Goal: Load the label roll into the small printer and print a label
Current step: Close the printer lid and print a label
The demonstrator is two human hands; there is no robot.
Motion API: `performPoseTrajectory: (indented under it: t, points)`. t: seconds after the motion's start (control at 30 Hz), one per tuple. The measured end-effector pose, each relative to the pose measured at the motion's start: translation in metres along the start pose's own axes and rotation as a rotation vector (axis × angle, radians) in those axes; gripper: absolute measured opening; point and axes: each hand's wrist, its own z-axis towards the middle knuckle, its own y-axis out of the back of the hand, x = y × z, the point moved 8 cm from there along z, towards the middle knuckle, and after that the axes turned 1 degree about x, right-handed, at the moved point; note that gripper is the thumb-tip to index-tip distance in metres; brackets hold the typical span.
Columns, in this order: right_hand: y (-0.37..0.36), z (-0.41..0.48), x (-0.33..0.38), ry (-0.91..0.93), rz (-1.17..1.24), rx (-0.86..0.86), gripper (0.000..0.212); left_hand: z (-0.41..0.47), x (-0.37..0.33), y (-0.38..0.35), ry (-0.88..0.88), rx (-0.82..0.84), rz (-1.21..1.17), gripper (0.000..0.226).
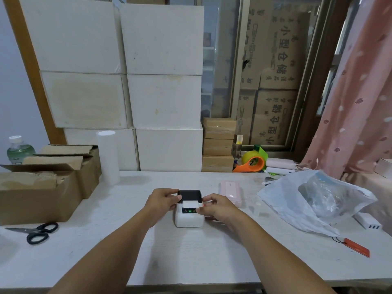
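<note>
Bottle: clear plastic water bottle (pixel 18 150) with a white cap, at the far left behind the cartons.
Cartons: open brown corrugated cardboard boxes (pixel 42 187) with rough flaps raised, on the left of the table.
Scissors: black-handled metal scissors (pixel 35 231) lying flat in front of the cartons, blades pointing left.
Roll: tall white cylinder of rolled material (pixel 108 157) standing upright beside the cartons.
Table: pale, faintly grained white tabletop (pixel 191 257).
Left hand: the left hand (pixel 162 201) is at the printer's left side, fingers curled, thumb and fingertips touching the dark lid's edge; whether it grips firmly cannot be told.
Printer: small boxy white plastic label printer (pixel 189 217) with rounded corners and a black lid (pixel 189 195), at the table's middle, a green light lit on its front panel.
Label: white paper label strip (pixel 191 204) coming out at the slot below the lid.
Right hand: the right hand (pixel 215 206) is at the printer's right side, thumb and forefinger pinched nearly closed on the label's right end.
Pink case: smooth pale pink rectangular device (pixel 232 193) just beside the right hand.
Tape dispenser: orange and green plastic tape dispenser (pixel 252 163) by the back wall.
Bag: crinkled translucent white plastic bag (pixel 314 200) on the right.
Tag: flat orange-red tag (pixel 357 247) near the right edge.
</note>
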Motion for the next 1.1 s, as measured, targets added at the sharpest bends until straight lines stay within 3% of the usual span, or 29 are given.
performPoseTrajectory:
  t: [0.63, 0.87, 1.1]
  points:
    - [-0.002, 0.002, -0.002, 0.008, 0.062, 0.008, 0.065, 0.0, 0.001, 0.0, -0.001, -0.002, -0.006, 0.042]
    - [-0.001, -0.003, 0.001, 0.002, 0.079, 0.048, 0.049, 0.001, 0.002, 0.001, -0.009, 0.0, -0.008, 0.042]
    - [-0.001, -0.009, 0.003, -0.001, 0.11, 0.075, 0.046, 0.001, 0.002, 0.001, -0.006, 0.005, -0.013, 0.042]
